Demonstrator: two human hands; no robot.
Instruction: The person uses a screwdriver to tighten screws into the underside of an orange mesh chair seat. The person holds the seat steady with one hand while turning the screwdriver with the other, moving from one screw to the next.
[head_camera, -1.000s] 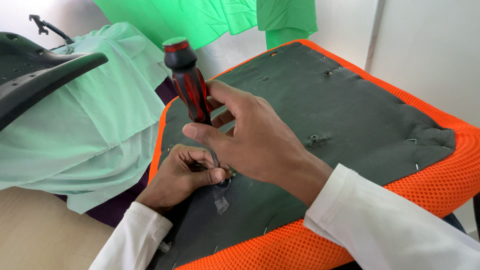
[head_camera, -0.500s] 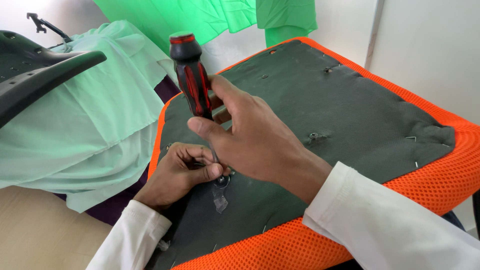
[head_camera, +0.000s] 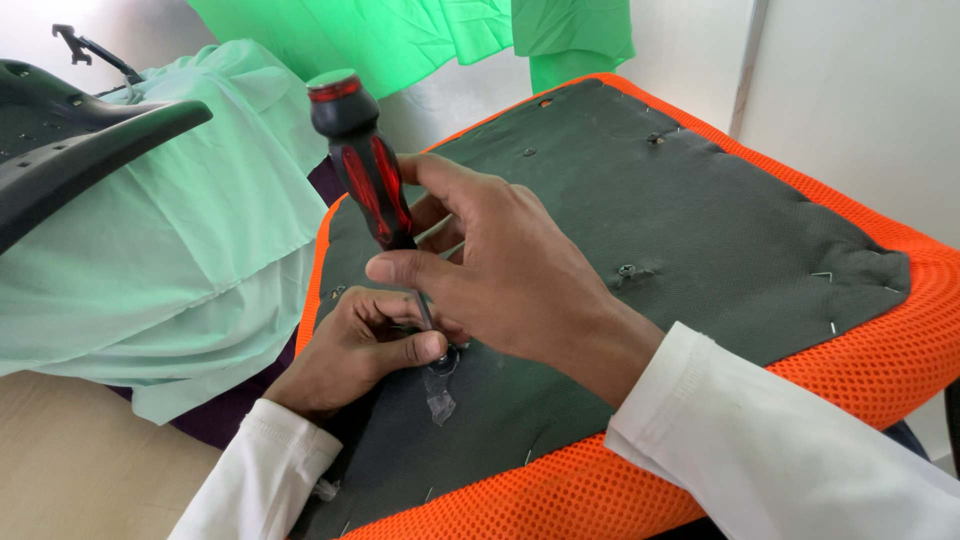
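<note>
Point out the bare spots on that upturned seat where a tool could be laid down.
The dark fabric panel is bare right of the right hand, out to the orange mesh edge, with only small staples and screw holes. The near strip below the left hand is narrow. It is crowded at the screwdriver tip, where both hands meet.

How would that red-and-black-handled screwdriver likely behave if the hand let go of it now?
The red-and-black-handled screwdriver stands tilted on its tip, top-heavy, so it would probably topple. Its rounded handle looks apt to roll on the dark grey fabric seat underside. The ribbed handle probably resists slipping in the right hand; the left hand steadies the shaft.
</note>
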